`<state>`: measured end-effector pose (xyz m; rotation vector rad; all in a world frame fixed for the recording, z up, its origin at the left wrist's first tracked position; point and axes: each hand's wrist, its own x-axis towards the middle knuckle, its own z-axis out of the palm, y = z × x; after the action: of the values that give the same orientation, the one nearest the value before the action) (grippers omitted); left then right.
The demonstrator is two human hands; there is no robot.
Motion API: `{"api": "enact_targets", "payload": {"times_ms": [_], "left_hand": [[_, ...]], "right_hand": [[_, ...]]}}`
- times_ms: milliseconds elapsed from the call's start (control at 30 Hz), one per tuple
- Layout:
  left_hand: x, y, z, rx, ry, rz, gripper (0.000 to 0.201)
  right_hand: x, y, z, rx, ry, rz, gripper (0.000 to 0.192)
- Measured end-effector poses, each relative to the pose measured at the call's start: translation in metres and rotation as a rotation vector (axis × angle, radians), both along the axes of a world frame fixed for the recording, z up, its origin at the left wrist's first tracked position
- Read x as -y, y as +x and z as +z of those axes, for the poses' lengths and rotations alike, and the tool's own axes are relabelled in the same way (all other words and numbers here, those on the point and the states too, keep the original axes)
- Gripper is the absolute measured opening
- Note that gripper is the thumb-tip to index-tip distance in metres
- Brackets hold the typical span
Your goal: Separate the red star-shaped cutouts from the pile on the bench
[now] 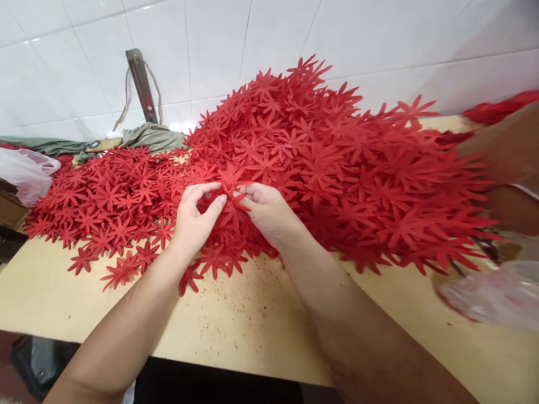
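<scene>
A big heap of red star-shaped cut-out flowers [337, 163] covers the back and right of a pale wooden table [252, 320]. A flatter spread of the same red flowers [105, 196] lies to the left. My left hand [196, 216] and my right hand [267, 210] meet at the front edge of the heap. Together they pinch one red flower piece [231, 178] between thumbs and fingertips, held just above the pile.
White tiled wall behind. A metal bar with string [141, 84] leans on the wall above green cloth [147, 136]. A clear plastic bag [27, 171] lies at the left edge, another plastic bag [497, 294] at the right. Another person's arm [505, 148] reaches in at far right.
</scene>
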<state>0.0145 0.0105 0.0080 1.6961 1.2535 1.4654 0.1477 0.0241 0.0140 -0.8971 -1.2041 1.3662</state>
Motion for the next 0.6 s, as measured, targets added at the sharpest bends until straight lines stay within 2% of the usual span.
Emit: {"api": "enact_targets", "payload": {"times_ms": [133,267,333,600], "left_hand": [[0.002,0.003,0.002,0.019,0.015,-0.026,0.023],[0.003,0.005,0.003,0.001,0.000,-0.048,0.014],[0.003,0.005,0.003,0.009,-0.022,-0.053,0.011],[0.005,0.011,0.004,0.182,-0.204,-0.136,0.016]], "right_hand": [[0.000,0.001,0.001,0.100,0.034,-0.126,0.033],[0.002,0.001,0.004,0.104,0.045,-0.191,0.033],[0.003,0.000,0.005,0.066,0.050,-0.196,0.036],[0.001,-0.003,0.003,-0.024,0.028,-0.178,0.045]]}}
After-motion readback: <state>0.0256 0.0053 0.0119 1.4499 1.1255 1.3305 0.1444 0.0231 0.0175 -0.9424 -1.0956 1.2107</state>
